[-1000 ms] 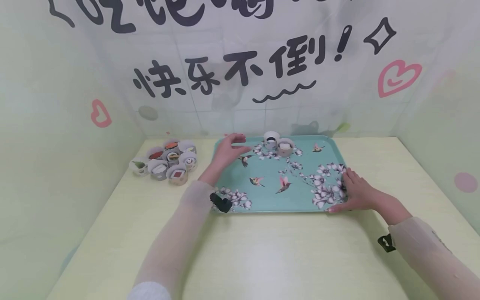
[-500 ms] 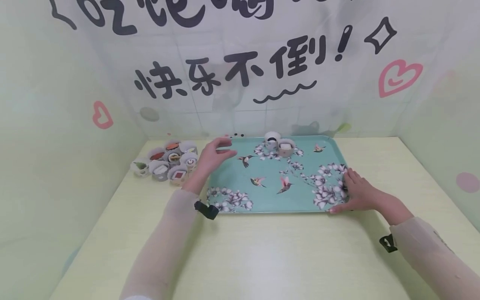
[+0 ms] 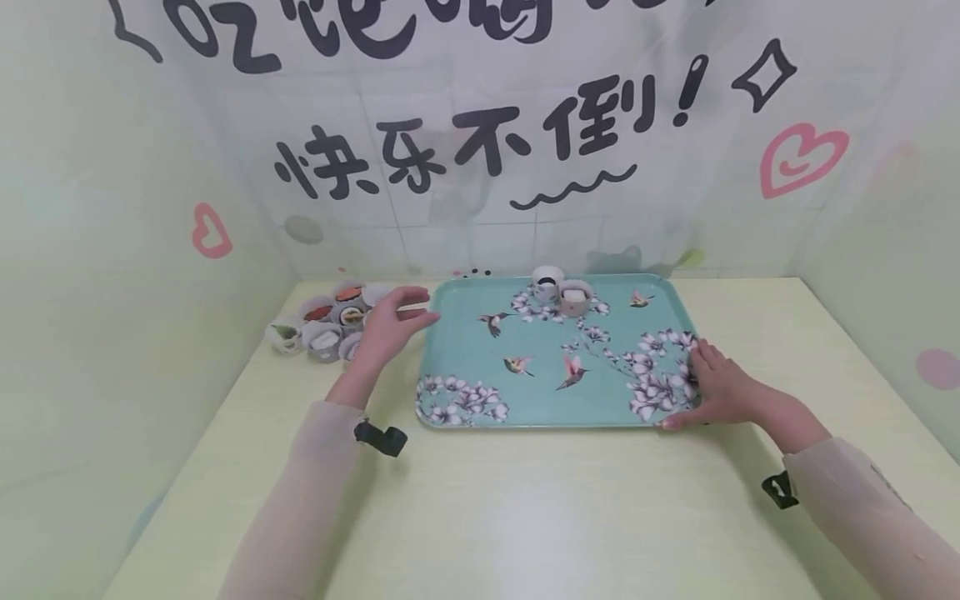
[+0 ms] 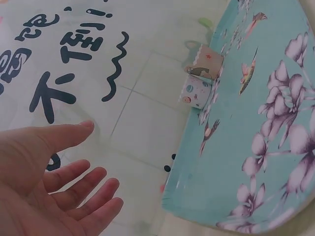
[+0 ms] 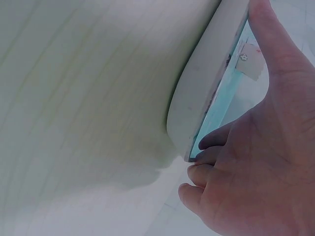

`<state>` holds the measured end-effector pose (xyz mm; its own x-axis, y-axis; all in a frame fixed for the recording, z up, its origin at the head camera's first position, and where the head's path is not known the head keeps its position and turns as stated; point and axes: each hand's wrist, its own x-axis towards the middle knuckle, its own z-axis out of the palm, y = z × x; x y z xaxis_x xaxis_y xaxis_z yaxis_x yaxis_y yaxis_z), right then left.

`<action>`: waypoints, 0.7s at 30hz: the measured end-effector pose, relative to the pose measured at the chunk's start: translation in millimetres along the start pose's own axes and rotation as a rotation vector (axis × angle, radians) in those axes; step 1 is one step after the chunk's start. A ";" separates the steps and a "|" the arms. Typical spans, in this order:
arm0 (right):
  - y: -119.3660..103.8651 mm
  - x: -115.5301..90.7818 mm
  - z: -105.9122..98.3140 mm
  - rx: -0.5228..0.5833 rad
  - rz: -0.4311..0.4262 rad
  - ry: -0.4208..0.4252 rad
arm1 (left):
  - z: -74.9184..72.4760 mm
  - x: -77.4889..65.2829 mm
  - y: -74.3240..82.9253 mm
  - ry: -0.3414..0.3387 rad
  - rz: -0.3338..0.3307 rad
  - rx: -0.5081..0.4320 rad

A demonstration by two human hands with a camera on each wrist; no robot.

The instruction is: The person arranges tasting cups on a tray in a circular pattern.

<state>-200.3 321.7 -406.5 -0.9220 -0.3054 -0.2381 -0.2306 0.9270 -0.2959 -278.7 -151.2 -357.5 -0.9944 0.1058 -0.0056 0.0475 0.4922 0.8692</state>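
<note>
My left hand (image 3: 388,329) hovers between the tray's left end and a cluster of small paper cups (image 3: 324,340), partly covering some of them. Its fingers are loosely bent, and it holds nothing in the left wrist view. Those cups contain sushi-like pieces in red, orange, green and white. My right hand (image 3: 726,385) rests on the front right corner of a turquoise tray (image 3: 465,333) printed with birds and blossoms. Its thumb (image 5: 273,34) lies along the front rim, its other fingers over the right rim. Two paper cups, one with dark filling (image 3: 547,283) and one with white (image 3: 575,297), stand at the tray's back.
A pale wood-look table (image 3: 525,508) carries everything. Behind it hangs a white wall sheet (image 3: 480,196) with black lettering and pink hearts. Pale side walls (image 3: 97,333) bound the table left and right.
My left hand has moved left, from above the tray's left part to beside the cup cluster. The right hand keeps its place on the tray corner; the tray and its two cups stay put.
</note>
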 end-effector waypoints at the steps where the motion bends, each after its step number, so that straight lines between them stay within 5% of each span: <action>1: 0.3 -0.1 -0.2 -0.002 0.000 0.001 | -2.3 -0.7 -1.2 0.004 -0.005 0.001; 21: -1.3 -0.6 1.2 0.008 -0.003 0.001 | -58.5 -35.2 -42.1 0.081 -0.037 0.063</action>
<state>-199.1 320.4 -407.1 -0.9217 -0.3077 -0.2362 -0.2305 0.9243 -0.3043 -251.2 -226.2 -364.9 -0.9998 0.0174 0.0051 0.0138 0.5481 0.8363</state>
